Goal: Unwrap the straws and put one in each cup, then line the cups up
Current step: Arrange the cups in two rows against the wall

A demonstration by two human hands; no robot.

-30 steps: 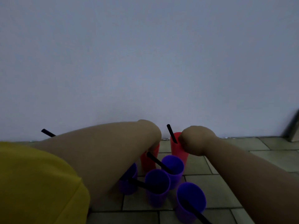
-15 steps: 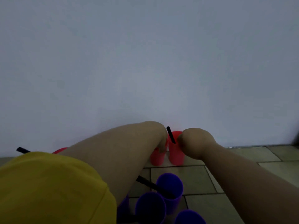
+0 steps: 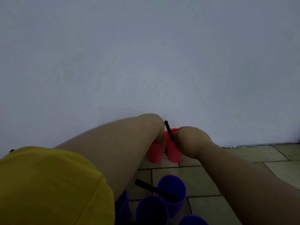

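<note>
Grey wall (image 3: 146, 62) met a tiled floor (image 3: 243, 153). Against the wall, the right grip (image 3: 193, 140) was clamped round a red cup (image 3: 174, 153) holding a straw (image 3: 168, 130). The left grip (image 3: 154, 125) touched its red neighbour (image 3: 155, 153), hold untellable. Purple cups (image 3: 172, 184) stood at their 6 o'clock.

Plain coral-red plastic left cup (image 3: 155, 153) and matching right cup (image 3: 175, 152) at twelve o'clock, the right one with a thin black straw (image 3: 168, 131). Solid purple plastic cups (image 3: 172, 191) at six o'clock, one with a second black straw (image 3: 155, 189). Plain yellow fabric sleeve (image 3: 48, 184) at eight o'clock. Dull green floor tiles (image 3: 253, 153) with dark grout lines.
</note>
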